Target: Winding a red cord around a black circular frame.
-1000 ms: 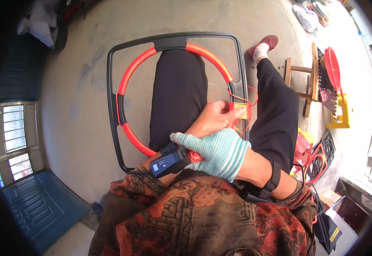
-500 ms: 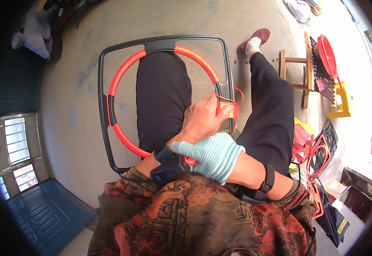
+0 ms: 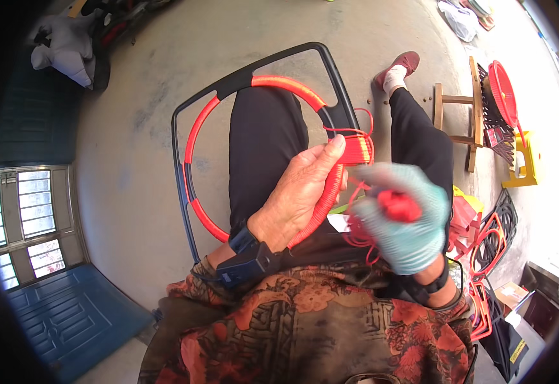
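A black frame point(image 3: 234, 83), square with an inner ring, stands tilted over my lap and around my left knee. Red-orange cord wrapping point(image 3: 196, 131) covers most of the ring. My bare left hand point(image 3: 295, 189) is closed round the wrapped right side of the ring, its thumb against a thick orange-and-red wound block point(image 3: 356, 150). A loop of thin cord stands out beside that block. To the right, my right hand point(image 3: 423, 240), in a striped light-green glove and smeared by motion, grips a small bundle of red cord point(image 3: 400, 206). Loose red strands hang between the hands.
Dark box-like devices are strapped at my wrists. On the right are a wooden stool point(image 3: 477, 109), a red basket point(image 3: 502, 93), a yellow plastic stool point(image 3: 529, 160), bags and more red-wrapped frames point(image 3: 484, 240). A blue panelled door point(image 3: 74, 320) lies lower left.
My right hand has come out from under the left wrist and swung right with the cord bundle. The left hand now wraps round the ring, and the frame has tilted and shifted right in view.
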Motion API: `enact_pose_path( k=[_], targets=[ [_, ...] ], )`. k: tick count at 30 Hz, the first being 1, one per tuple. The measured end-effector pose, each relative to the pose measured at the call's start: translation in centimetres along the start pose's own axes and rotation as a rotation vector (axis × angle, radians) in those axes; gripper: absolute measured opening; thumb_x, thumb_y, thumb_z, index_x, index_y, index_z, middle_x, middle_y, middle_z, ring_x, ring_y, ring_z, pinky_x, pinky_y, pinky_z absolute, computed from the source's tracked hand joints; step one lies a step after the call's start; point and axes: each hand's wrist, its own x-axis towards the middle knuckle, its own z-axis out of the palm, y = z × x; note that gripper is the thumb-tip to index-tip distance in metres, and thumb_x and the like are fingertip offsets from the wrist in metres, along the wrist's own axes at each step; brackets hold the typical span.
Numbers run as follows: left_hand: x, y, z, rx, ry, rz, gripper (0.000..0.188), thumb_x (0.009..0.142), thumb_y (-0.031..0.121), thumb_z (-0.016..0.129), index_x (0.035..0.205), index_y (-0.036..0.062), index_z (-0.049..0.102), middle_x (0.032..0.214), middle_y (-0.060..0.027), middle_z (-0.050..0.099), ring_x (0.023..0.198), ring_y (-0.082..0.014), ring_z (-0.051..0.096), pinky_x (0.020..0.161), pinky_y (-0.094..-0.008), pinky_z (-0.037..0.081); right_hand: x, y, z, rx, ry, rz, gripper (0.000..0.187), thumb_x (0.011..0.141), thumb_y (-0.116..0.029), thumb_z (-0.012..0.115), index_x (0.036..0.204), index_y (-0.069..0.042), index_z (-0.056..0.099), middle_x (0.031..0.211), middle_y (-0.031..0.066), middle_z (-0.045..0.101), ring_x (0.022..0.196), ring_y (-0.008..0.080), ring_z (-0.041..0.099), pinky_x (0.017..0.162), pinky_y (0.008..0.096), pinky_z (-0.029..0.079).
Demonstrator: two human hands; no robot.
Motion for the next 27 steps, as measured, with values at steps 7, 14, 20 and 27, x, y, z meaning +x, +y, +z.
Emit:
enact_pose_path(
  k=[7, 14, 20, 27],
  targets=[
    [-1.4, 0.4, -0.1, 0.019, -0.102, -0.032, 0.040, 0.099, 0.042, 0.049, 0.101, 0.0030, 0.060, 0.066, 0.0015, 0.052, 0.054, -0.0062, 0.046, 0.049, -0.0213, 0.038, -1.5, 5.6, -5.1, 0.333, 0.448, 0.616, 0.017, 0.088, -0.001, 0.062, 0.104, -0.002, 0.066, 0.091, 0.0087, 0.070, 0.052, 0.0042, 0.052, 0.049, 0.0175, 0.041],
    [-1.4, -0.5, -1.2, 0.180, -0.112, 0.153, 0.030, 0.097, 0.025, 0.057, 0.115, 0.0010, 0.053, 0.091, -0.0058, 0.063, 0.072, -0.0092, 0.059, 0.060, -0.0226, 0.052, -2.0, 6.5, -0.7, 0.730, -0.061, 0.663, 0.047, 0.096, -0.028, 0.056, 0.136, -0.004, 0.047, 0.088, 0.0047, 0.067, 0.056, 0.0093, 0.056, 0.056, 0.0234, 0.047],
    [-1.6, -1.0, -1.5, 0.066, -0.058, 0.299, 0.039, 0.096, 0.014, 0.057, 0.128, -0.0021, 0.044, 0.100, -0.0116, 0.063, 0.083, -0.0168, 0.065, 0.063, -0.0263, 0.056, -1.7, 6.9, -2.6, 0.323, -0.358, 0.777, 0.018, 0.089, -0.021, 0.068, 0.095, -0.003, 0.067, 0.067, -0.0016, 0.059, 0.057, 0.0049, 0.053, 0.054, 0.0218, 0.046],
    [-1.8, -0.8, -2.1, 0.035, -0.076, 0.184, 0.033, 0.096, 0.014, 0.057, 0.124, -0.0001, 0.046, 0.100, -0.0129, 0.064, 0.074, -0.0157, 0.066, 0.061, -0.0257, 0.056, -0.7, 9.1, -2.7, 1.090, 0.092, 0.592, 0.031, 0.090, -0.037, 0.064, 0.083, -0.007, 0.059, 0.120, 0.0181, 0.058, 0.083, 0.0203, 0.063, 0.062, 0.0274, 0.048]
  ],
)
